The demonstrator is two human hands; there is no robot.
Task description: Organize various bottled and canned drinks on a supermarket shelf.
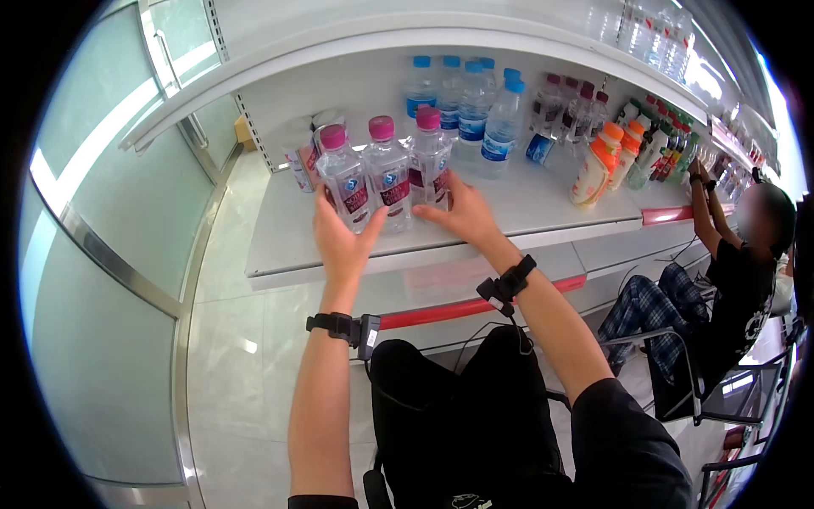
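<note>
Three clear bottles with pink caps stand side by side near the shelf's front edge: a left bottle [346,180], a middle bottle [388,174] and a right bottle [431,157]. My left hand [342,246] is around the left bottle, fingers on its outer side and thumb across the front toward the middle bottle. My right hand [468,215] grips the right bottle low down, thumb in front and fingers on its right side; part of those fingers is hidden behind it. Both wrists wear black straps with small devices.
Behind stand several blue-capped bottles [473,110], cans [298,157], a blue box [538,148] and orange-capped bottles [596,170]. An upper shelf [356,42] overhangs. At right a seated person [742,271] reaches toward the shelf. Glass doors [119,246] line the left.
</note>
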